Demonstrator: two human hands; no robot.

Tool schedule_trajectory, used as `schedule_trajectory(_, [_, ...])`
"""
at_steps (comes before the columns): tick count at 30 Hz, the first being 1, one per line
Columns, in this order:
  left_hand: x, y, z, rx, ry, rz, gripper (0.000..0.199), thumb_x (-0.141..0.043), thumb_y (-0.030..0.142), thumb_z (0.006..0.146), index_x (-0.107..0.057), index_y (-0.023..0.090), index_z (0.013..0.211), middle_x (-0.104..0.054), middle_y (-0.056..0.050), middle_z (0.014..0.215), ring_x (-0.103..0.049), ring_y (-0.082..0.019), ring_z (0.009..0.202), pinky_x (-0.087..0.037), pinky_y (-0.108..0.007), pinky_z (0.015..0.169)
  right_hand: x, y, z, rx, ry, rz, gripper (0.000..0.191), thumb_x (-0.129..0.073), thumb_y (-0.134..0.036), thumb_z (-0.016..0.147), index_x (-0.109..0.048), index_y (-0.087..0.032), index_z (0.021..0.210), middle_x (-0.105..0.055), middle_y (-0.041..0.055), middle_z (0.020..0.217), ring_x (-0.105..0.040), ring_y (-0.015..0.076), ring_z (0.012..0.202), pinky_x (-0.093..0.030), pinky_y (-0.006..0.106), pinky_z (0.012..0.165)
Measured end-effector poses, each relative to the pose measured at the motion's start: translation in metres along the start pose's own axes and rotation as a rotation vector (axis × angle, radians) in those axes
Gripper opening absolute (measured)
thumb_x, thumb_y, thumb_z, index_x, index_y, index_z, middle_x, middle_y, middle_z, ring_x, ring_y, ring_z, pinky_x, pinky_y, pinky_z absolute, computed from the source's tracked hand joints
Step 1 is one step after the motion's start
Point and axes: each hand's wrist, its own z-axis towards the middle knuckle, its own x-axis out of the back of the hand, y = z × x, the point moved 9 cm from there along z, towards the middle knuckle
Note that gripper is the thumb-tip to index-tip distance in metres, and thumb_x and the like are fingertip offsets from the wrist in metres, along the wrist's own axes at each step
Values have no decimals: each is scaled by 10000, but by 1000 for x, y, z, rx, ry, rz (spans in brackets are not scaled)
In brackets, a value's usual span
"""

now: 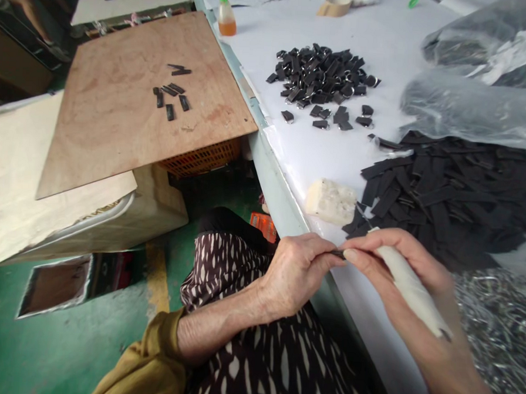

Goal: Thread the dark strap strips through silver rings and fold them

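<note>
A small dark strip (338, 253) is pinched between both hands over the table's front edge. My left hand (292, 272) grips its left end, thumb and forefinger together. At the other end, the thumb and forefinger of my right hand (410, 287) close on it. A white-handled tool (410, 290) with a thin metal tip also lies in my right hand, its tip pointing toward a cream block (331, 200). Behind my right hand spreads a pile of black strips (448, 189). Metal rings (494, 327) are heaped at the right, partly hidden by my forearm.
Folded black pieces with rings (324, 74) are heaped farther back on the white table. A glue bottle (227, 19) and a tape roll (335, 6) stand behind. Several black pieces lie on a wooden board (130, 119) at left. Plastic bags (466, 107) cover the right.
</note>
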Motion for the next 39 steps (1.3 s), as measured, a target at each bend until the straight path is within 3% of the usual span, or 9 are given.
schedule_trajectory(7, [-3, 1, -1, -36, -16, 11, 257, -453, 288, 876, -652, 135, 824, -628, -56, 740, -582, -144, 705, -449, -233, 680, 0, 3, 0, -59, -22, -8, 88, -635, -287, 741, -564, -237, 731, -612, -21, 729, -568, 130, 651, -428, 208, 488])
schedule_trajectory(17, [-6, 0, -5, -102, -31, 65, 268, -430, 288, 885, -645, 135, 837, -595, -65, 740, -552, -141, 686, -445, -239, 651, -8, 32, -1, -133, -14, 214, 160, -671, -297, 710, -551, -226, 788, -620, -5, 793, -575, 140, 689, -466, 244, 567])
schedule_trajectory(22, [-3, -5, -3, -85, -20, -22, 252, -471, 308, 868, -664, 146, 860, -624, -73, 784, -563, -148, 726, -460, -256, 695, -6, 19, -1, -104, -30, 104, 111, -660, -278, 718, -567, -230, 756, -629, -19, 763, -577, 126, 660, -453, 219, 535])
schedule_trajectory(26, [-4, -16, -1, 93, -34, -239, 285, -531, 391, 825, -679, 148, 832, -603, -39, 679, -547, -127, 618, -469, -238, 618, 4, 5, -2, -57, 52, 37, 92, -640, -279, 737, -560, -236, 744, -649, -20, 767, -605, 134, 692, -478, 221, 572])
schedule_trajectory(29, [-7, -24, -2, 199, -30, -340, 315, -550, 425, 803, -681, 139, 814, -561, -18, 610, -508, -103, 534, -452, -216, 543, 2, 5, -2, -45, 30, 51, 97, -638, -294, 740, -559, -240, 760, -663, -19, 795, -621, 143, 723, -496, 230, 609])
schedule_trajectory(36, [-2, -17, -3, 68, 5, -251, 257, -552, 365, 814, -691, 149, 814, -589, -36, 663, -521, -113, 574, -438, -229, 574, -3, -3, -2, 16, -47, 2, 69, -613, -274, 763, -555, -240, 775, -641, -20, 785, -602, 132, 690, -470, 216, 550])
schedule_trajectory(39, [-4, -22, -4, 116, 37, -283, 247, -552, 355, 815, -690, 149, 820, -580, -27, 655, -511, -108, 559, -430, -227, 563, -6, -5, -6, 39, -6, -10, 65, -591, -274, 783, -538, -243, 803, -634, -5, 806, -595, 139, 699, -466, 232, 561])
